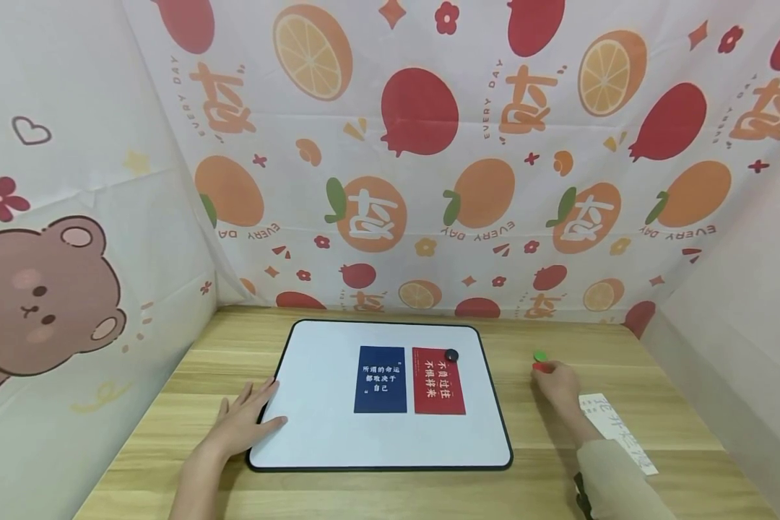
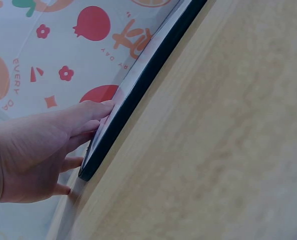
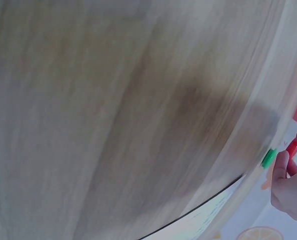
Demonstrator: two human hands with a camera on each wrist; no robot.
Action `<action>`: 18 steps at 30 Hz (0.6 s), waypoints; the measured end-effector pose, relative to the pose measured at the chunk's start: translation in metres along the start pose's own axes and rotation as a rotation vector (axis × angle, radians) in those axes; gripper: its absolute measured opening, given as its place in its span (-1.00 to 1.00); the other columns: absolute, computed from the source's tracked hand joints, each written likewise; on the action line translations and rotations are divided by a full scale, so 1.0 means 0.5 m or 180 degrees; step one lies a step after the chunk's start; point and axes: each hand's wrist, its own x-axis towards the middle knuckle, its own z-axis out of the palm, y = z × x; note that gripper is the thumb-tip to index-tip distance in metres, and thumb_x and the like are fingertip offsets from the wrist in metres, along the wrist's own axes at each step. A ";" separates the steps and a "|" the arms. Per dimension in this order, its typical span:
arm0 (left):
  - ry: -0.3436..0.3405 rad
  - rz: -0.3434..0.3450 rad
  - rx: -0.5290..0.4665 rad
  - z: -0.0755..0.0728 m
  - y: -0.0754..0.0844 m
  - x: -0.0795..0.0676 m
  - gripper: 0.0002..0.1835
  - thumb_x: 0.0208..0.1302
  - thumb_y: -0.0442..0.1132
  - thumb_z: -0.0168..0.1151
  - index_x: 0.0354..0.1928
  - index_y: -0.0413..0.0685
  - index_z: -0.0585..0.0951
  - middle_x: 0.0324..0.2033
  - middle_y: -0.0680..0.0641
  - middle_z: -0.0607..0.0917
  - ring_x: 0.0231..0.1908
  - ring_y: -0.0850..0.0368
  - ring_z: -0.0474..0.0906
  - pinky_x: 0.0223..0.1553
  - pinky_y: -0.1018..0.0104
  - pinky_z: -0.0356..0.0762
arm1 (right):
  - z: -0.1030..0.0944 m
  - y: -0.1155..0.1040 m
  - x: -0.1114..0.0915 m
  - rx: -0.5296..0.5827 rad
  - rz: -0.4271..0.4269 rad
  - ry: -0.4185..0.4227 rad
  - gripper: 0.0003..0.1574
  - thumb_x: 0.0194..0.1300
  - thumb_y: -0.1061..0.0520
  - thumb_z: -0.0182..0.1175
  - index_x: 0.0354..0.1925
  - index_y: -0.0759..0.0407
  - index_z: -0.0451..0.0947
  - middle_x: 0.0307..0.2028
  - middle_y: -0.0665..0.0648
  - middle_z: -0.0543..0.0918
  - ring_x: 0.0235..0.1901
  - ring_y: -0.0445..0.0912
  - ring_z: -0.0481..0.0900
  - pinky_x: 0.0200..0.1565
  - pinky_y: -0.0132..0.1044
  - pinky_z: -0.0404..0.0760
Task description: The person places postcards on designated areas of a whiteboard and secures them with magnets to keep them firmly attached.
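A black-framed whiteboard (image 1: 312,440) lies flat on the wooden table, with a blue card (image 1: 380,397) and a red card (image 1: 439,404) side by side on it. One round black magnet (image 1: 451,355) sits at the red card's upper right corner. My left hand (image 1: 240,422) rests with spread fingers on the board's left edge; in the left wrist view its fingers (image 2: 96,107) touch the frame. To the right of the board, my right hand (image 1: 559,390) pinches a round red magnet (image 3: 293,147) between thumb and fingers. A green magnet (image 1: 540,356) lies on the table just beyond it.
A white strip with handwriting (image 1: 617,433) lies on the table (image 1: 682,462) beside my right forearm, partly covered by it. A fruit-patterned cloth (image 1: 422,238) hangs behind the table, and a bear-printed cloth (image 1: 136,253) stands along the left side.
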 end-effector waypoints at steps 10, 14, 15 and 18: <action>0.0008 0.0018 0.0009 0.000 -0.001 0.001 -0.23 0.17 0.05 0.20 0.27 -0.34 0.26 0.28 -0.34 0.19 0.24 -0.47 -0.12 0.04 -0.48 -0.36 | 0.011 -0.027 -0.004 0.0110 0.0148 -0.0139 -0.48 0.15 0.19 0.19 0.00 0.54 0.42 -0.14 0.49 0.52 -0.26 0.17 0.53 -0.28 -0.13 0.58; 0.0004 0.0015 0.0007 0.000 -0.002 0.000 -0.23 0.17 0.05 0.20 0.27 -0.34 0.27 0.28 -0.34 0.19 0.24 -0.47 -0.12 0.04 -0.48 -0.36 | 0.011 -0.036 -0.009 0.0118 0.0105 -0.0174 -0.48 0.14 0.21 0.19 0.01 0.53 0.42 -0.15 0.48 0.52 -0.32 0.13 0.54 -0.40 -0.23 0.58; 0.0005 0.0015 0.0002 0.000 -0.001 0.000 -0.23 0.17 0.05 0.20 0.27 -0.34 0.27 0.28 -0.34 0.19 0.24 -0.47 -0.12 0.04 -0.48 -0.36 | 0.011 -0.037 -0.009 0.0109 0.0082 -0.0175 -0.48 0.13 0.21 0.19 0.01 0.53 0.42 -0.15 0.49 0.52 -0.32 0.13 0.54 -0.41 -0.23 0.58; 0.0007 0.0015 0.0000 -0.001 -0.001 -0.001 -0.23 0.17 0.05 0.20 0.27 -0.34 0.27 0.28 -0.34 0.19 0.24 -0.47 -0.12 0.04 -0.48 -0.36 | 0.012 -0.042 -0.011 0.0075 0.0023 -0.0157 -0.49 0.11 0.21 0.19 -0.01 0.52 0.44 -0.17 0.47 0.54 -0.31 0.12 0.53 -0.41 -0.25 0.56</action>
